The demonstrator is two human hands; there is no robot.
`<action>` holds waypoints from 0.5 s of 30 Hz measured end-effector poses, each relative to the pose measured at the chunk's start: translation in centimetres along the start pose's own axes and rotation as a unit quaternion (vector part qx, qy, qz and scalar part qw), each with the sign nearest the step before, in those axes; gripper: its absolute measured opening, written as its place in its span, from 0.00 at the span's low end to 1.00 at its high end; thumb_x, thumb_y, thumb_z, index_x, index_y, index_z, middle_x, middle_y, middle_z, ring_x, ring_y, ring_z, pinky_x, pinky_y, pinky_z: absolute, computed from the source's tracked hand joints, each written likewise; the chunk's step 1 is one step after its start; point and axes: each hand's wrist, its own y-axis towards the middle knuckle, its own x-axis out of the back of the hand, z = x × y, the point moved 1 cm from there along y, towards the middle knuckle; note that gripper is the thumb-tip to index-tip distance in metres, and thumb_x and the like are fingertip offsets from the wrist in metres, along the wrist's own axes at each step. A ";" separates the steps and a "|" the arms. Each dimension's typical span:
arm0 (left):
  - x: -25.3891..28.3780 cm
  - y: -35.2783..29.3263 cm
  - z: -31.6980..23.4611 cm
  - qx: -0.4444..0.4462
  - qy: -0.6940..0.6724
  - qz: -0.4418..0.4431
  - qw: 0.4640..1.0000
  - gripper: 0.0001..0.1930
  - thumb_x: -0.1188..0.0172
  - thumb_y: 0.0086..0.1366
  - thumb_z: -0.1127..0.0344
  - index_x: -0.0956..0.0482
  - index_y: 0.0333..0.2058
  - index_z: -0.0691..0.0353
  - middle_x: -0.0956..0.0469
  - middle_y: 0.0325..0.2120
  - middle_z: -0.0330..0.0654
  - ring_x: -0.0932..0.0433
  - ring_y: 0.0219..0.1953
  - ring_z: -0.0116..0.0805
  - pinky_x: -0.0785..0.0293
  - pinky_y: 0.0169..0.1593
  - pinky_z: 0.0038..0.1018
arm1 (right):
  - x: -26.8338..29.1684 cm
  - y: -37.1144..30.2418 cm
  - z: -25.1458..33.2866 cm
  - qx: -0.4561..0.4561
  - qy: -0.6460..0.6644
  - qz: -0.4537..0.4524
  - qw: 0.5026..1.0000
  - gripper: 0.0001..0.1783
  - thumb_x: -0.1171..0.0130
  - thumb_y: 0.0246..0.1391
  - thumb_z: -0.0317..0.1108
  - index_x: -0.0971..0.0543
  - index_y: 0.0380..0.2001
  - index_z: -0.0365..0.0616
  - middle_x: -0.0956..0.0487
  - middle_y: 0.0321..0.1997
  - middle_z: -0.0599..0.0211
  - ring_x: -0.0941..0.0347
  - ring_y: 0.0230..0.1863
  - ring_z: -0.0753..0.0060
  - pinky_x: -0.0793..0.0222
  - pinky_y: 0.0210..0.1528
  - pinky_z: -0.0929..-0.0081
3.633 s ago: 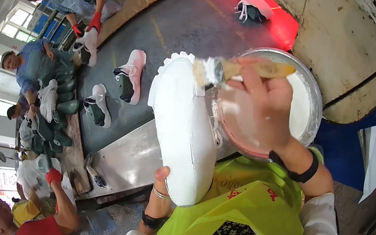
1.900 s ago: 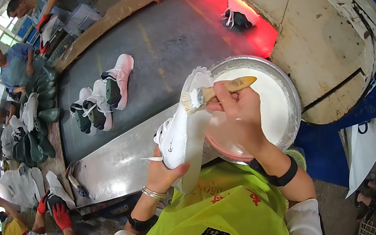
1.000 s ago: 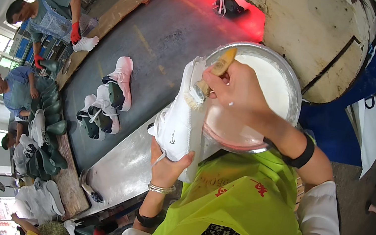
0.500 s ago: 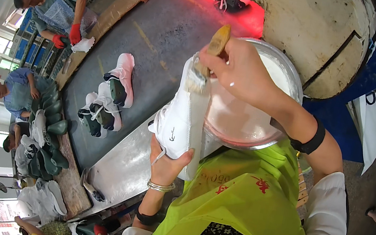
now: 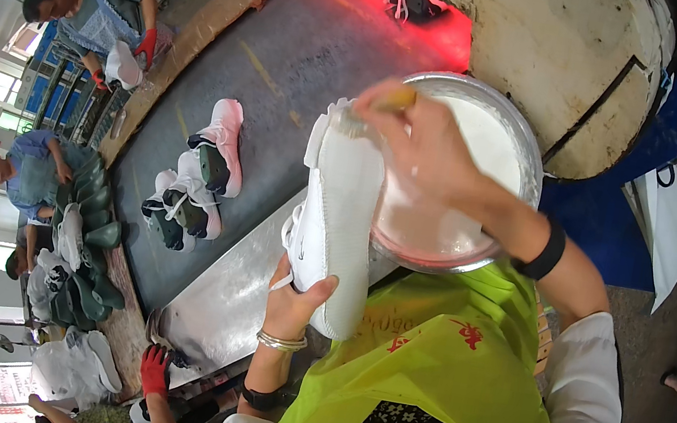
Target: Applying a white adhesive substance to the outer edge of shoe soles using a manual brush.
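Shoe [image 5: 332,220]: centre of frame, sole [image 5: 349,204] showing; brushing seems under way at its upper end; coated share unclear, white on white
Left hand [image 5: 295,305]: pinches its lower end
Right hand [image 5: 427,147]: pinches the brush [image 5: 394,99]
Belt [image 5: 294,50]: three shoes [image 5: 227,142] lie left of centre

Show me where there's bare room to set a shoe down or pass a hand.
Bare: the dark table between the grouped shoes and the red glow; the metal ledge between that table and the left hand.

Crowded: the ledge's near left end, by another person's red glove; around the basin, right hand and held shoe.
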 end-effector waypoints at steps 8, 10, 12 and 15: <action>0.6 -0.3 0.3 0.079 -0.093 0.032 0.992 0.34 0.36 0.53 0.63 0.37 0.57 0.73 0.27 0.48 0.49 0.25 0.48 0.36 0.29 0.52 0.30 | -0.7 -5.1 -0.7 0.162 -0.049 0.102 0.980 0.08 0.47 0.60 0.32 0.26 0.36 0.37 0.22 0.35 0.60 0.23 0.37 0.68 0.29 0.44 0.73; 0.7 -0.6 0.0 0.083 -0.106 0.031 0.990 0.34 0.36 0.54 0.62 0.37 0.56 0.73 0.27 0.49 0.50 0.25 0.48 0.37 0.29 0.52 0.30 | 0.0 -1.9 -1.3 -0.038 0.099 0.031 0.994 0.12 0.47 0.59 0.35 0.25 0.34 0.34 0.20 0.33 0.61 0.24 0.36 0.74 0.30 0.38 0.77; 0.3 -0.2 0.0 0.087 -0.125 0.034 0.988 0.34 0.36 0.54 0.62 0.37 0.57 0.73 0.27 0.49 0.50 0.25 0.48 0.37 0.28 0.52 0.30 | 1.0 0.5 -3.0 -0.017 0.037 -0.049 0.998 0.11 0.47 0.58 0.34 0.24 0.33 0.34 0.20 0.32 0.57 0.23 0.35 0.69 0.30 0.38 0.76; -0.6 0.8 -0.9 0.085 -0.134 0.022 0.987 0.34 0.36 0.53 0.62 0.36 0.56 0.74 0.27 0.48 0.50 0.25 0.48 0.36 0.28 0.52 0.30 | 0.7 -1.2 -3.6 0.019 0.004 -0.058 0.998 0.09 0.48 0.57 0.31 0.24 0.34 0.34 0.21 0.33 0.55 0.23 0.33 0.63 0.29 0.37 0.74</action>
